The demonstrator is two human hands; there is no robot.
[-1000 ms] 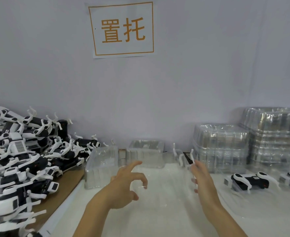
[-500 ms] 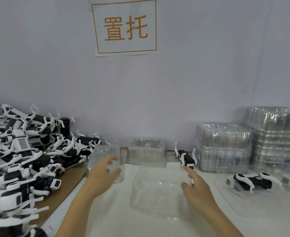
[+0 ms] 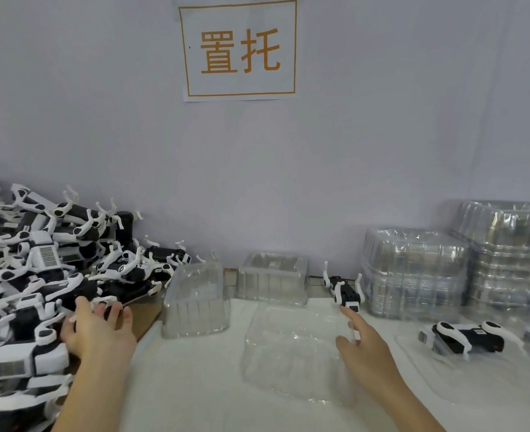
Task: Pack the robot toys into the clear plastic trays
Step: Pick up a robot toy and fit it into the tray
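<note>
Left hand point(image 3: 96, 330) is lying with fingers spread on the heap of robot toys point(image 3: 39, 275), gripping nothing clearly; right hand point(image 3: 362, 347) is extending relaxed fingers, touching the clear tray point(image 3: 294, 353) between both hands. Another robot toy point(image 3: 344, 291) is sitting just beyond the right fingertips.

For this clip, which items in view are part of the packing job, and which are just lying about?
Job:
pile of black-and-white robot toys
empty clear plastic tray
left hand, reaching into the pile
right hand, touching the tray

Lying about:
paper wall sign with orange characters
brown cardboard sheet
</note>
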